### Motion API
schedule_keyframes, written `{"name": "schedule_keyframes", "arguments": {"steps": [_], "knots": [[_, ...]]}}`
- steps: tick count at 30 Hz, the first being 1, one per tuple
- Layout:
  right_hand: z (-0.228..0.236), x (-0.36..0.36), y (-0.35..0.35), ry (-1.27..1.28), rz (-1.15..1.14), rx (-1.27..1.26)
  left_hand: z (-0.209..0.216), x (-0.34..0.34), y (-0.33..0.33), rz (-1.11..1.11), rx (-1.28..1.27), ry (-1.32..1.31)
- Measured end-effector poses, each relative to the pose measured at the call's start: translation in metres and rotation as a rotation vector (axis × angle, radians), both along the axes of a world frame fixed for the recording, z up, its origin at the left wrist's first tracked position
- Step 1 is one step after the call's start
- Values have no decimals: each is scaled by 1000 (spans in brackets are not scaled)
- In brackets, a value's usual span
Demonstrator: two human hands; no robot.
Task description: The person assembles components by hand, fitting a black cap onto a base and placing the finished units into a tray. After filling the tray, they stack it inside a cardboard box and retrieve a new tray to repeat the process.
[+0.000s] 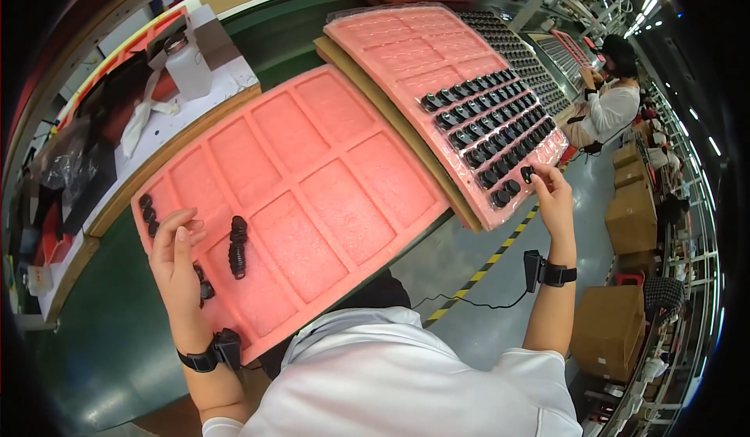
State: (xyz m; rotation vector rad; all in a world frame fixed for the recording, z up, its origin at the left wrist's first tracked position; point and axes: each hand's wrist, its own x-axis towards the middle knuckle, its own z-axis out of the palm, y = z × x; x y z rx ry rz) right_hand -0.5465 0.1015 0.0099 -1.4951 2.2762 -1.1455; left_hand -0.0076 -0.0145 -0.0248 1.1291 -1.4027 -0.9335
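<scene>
My right hand pinches a small black round part at the near right corner of a clear plastic tray on a pink base. Several rows of similar black parts sit in that tray. My left hand hovers over the left end of a pink compartmented tray, fingers loosely bent and apart, with nothing seen in it. A stacked row of black ring-like parts lies in this tray beside it. More black parts lie along the left edge, some partly hidden by the hand.
A white bottle stands on a wood-edged side surface at the left. Brown board shows under the clear tray. Another person works farther along at the right. Cardboard boxes stand on the floor, past a yellow-black stripe.
</scene>
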Motion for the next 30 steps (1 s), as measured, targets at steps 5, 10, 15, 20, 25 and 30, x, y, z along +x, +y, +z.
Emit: {"name": "schedule_keyframes", "arguments": {"steps": [5,10,15,20,25,30], "knots": [[0,0,1,97,54,11,0,-3,-3,0,-6,-36],[4,16,-5,511,129,17,0,4,-2,0,-1,-7],[35,86,-18,485,177,-157,1,10,0,46,16,39],[29,194,-70,132,639,-151,-3,4,-4,20,-39,-26],[16,305,-130,86,1137,-120,2,5,3,6,-1,65],[-25,349,-162,234,1176,174,27,22,11,82,-61,188]]}}
